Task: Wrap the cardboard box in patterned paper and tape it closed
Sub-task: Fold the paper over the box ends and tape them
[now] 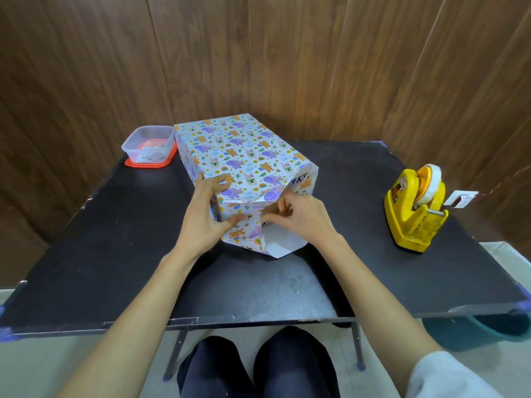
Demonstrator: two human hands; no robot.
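- The cardboard box [304,179] lies mid-surface, its length running from the far-left corner toward the near edge. It is almost wholly covered by the patterned paper [238,150]. Only a strip with blue letters shows where the paper gapes at the near-right end.
- The left hand [205,216] clasps the near-left corner of the parcel, with its fingers on top and its thumb pressing a side flap against the end face.
- The right hand [300,221] is curled, its fingertips pinching a fold of paper at the same near end, just beside the left thumb.
- A loose flap [280,244], white side up, lies on the black surface [115,254] under both hands.
- A yellow tape dispenser [413,208] stands near the right edge, well apart from the parcel. A small white item [462,198] lies just behind it, but what it is cannot be told.
- A clear plastic container [149,145] sits on a red lid at the far-left corner, just beside the parcel's far end.
- A teal tub [488,328] shows below the near-right corner, on the floor.
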